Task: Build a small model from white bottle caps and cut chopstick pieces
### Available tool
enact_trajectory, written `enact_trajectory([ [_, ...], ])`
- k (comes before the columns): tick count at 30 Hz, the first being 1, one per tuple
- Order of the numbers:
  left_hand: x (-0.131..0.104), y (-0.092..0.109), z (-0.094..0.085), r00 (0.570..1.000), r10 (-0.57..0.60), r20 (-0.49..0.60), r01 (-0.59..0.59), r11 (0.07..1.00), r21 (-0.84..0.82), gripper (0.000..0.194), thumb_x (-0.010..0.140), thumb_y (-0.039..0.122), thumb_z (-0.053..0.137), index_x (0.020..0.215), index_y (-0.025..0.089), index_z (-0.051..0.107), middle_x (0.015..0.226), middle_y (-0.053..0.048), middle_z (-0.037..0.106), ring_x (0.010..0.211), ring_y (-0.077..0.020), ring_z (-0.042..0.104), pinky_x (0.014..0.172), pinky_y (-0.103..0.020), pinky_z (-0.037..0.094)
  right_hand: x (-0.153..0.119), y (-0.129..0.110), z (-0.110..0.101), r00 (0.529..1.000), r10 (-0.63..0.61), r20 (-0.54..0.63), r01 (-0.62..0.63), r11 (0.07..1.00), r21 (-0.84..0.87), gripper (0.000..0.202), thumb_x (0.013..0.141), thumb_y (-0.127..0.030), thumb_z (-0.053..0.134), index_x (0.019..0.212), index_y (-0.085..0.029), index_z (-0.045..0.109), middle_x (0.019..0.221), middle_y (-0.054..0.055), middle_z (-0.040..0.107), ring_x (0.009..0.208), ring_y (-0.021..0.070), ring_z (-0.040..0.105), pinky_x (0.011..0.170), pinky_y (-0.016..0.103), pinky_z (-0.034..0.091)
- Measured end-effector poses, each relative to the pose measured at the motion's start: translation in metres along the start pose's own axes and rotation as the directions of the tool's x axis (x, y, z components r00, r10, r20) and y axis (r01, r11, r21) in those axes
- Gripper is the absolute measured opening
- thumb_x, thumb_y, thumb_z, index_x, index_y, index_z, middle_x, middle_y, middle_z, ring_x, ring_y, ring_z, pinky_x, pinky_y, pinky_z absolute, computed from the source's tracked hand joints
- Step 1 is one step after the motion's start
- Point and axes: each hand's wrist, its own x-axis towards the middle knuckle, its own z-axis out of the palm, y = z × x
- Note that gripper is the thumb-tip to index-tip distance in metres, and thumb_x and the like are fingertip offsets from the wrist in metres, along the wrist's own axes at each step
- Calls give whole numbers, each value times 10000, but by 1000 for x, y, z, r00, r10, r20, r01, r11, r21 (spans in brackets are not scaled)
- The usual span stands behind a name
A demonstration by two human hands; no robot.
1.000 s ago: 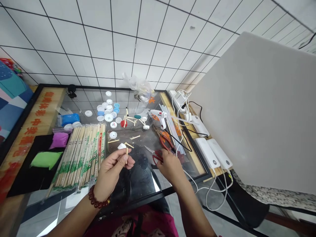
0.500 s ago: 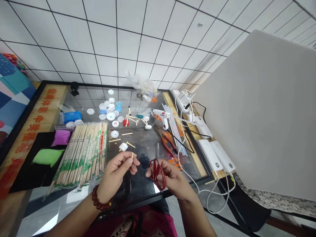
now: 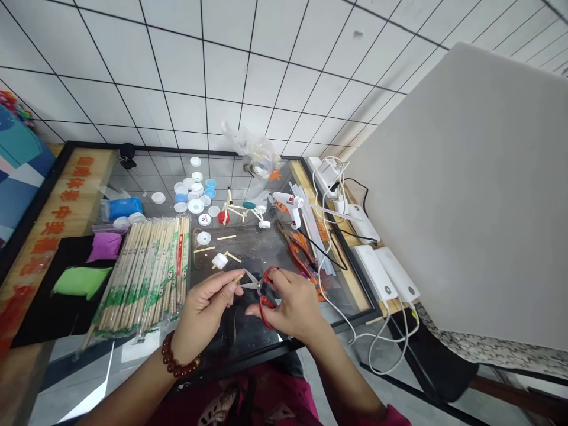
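Between the thumb and fingers of my left hand (image 3: pixel 212 300) is a short piece of wooden stick (image 3: pixel 238 278). My right hand (image 3: pixel 290 302) grips red-handled scissors (image 3: pixel 265 313) by the finger loops. The scissor blades are spread and point left, their tips close to the stick piece; whether they touch it I cannot tell. Just beyond my left hand lies a white bottle cap (image 3: pixel 219 261) with bits of stick at it. Farther back sits a small assembly of sticks (image 3: pixel 235 210) with a red cap (image 3: pixel 223 218).
Packs of wrapped chopsticks (image 3: pixel 144 278) lie at left beside green clay (image 3: pixel 82 281) and purple clay (image 3: pixel 104 246). Loose bottle caps (image 3: pixel 195 206) are clustered at the back. Pliers (image 3: pixel 298 251), a white glue gun (image 3: pixel 290 207), glue sticks (image 3: pixel 310 222) and cables occupy the right side.
My right hand has turned the scissors from pointing away to pointing left, opened their blades and brought them to the stick piece. My left hand still pinches the piece, now tilted over.
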Motion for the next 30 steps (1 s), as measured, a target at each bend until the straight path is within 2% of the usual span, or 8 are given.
enact_trajectory([
  [5, -1, 2, -1, 999, 52, -9, -50, 992, 114, 241, 892, 339, 653, 1067, 253, 795, 800, -43, 733, 657, -151, 599, 704, -295, 522, 5, -8, 0, 1000, -13, 16, 14, 996, -91, 463, 821, -645, 651, 902, -190, 641, 752, 45, 680, 689, 186, 627, 633, 277, 330],
  [10, 1, 3, 0, 993, 115, -3, -113, 978, 175, 200, 899, 325, 634, 866, 239, 812, 815, -62, 736, 769, -197, 657, 806, -329, 530, 7, -9, 1, 999, -31, 31, 35, 992, -119, 404, 865, -596, 618, 823, -194, 627, 711, 30, 672, 637, 162, 609, 604, 277, 278],
  [19, -2, 0, 0, 994, 105, -10, -102, 977, 188, 198, 898, 314, 630, 825, 232, 794, 735, -45, 702, 630, -162, 589, 649, -291, 495, 4, -5, 8, 997, -68, 35, 73, 981, -178, 361, 864, -538, 650, 759, -194, 623, 640, 15, 671, 583, 144, 595, 582, 290, 216],
  [23, -1, 0, 3, 999, 54, 4, -54, 991, 122, 180, 884, 324, 654, 840, 210, 787, 713, -39, 686, 604, -139, 558, 607, -272, 469, 1, 1, 15, 996, -79, 48, 87, 978, -192, 307, 903, -487, 627, 793, -202, 655, 612, 16, 669, 574, 148, 599, 578, 292, 215],
  [25, -1, 0, 6, 999, -31, 20, 30, 999, 11, 198, 874, 341, 671, 953, 204, 790, 714, -33, 681, 556, -115, 522, 576, -265, 453, 0, 6, 19, 998, -19, 59, 31, 977, -211, 341, 903, -526, 624, 807, -201, 661, 618, 22, 676, 581, 155, 613, 567, 288, 215],
  [27, -1, 1, 8, 991, -119, 63, 126, 983, -130, 272, 871, 362, 677, 1060, 190, 771, 726, -32, 676, 524, -96, 498, 559, -262, 441, 0, 14, 20, 993, 99, 58, -82, 964, -255, 373, 909, -556, 611, 820, -198, 664, 641, 32, 690, 598, 165, 634, 555, 282, 222],
  [30, -1, 1, 11, 976, -189, 106, 212, 932, -293, 358, 869, 387, 682, 1150, 171, 733, 740, -37, 668, 522, -95, 505, 541, -262, 431, 2, 29, 19, 956, 289, 57, -255, 908, -332, 337, 925, -529, 602, 944, -202, 681, 768, 61, 738, 684, 185, 678, 559, 263, 274],
])
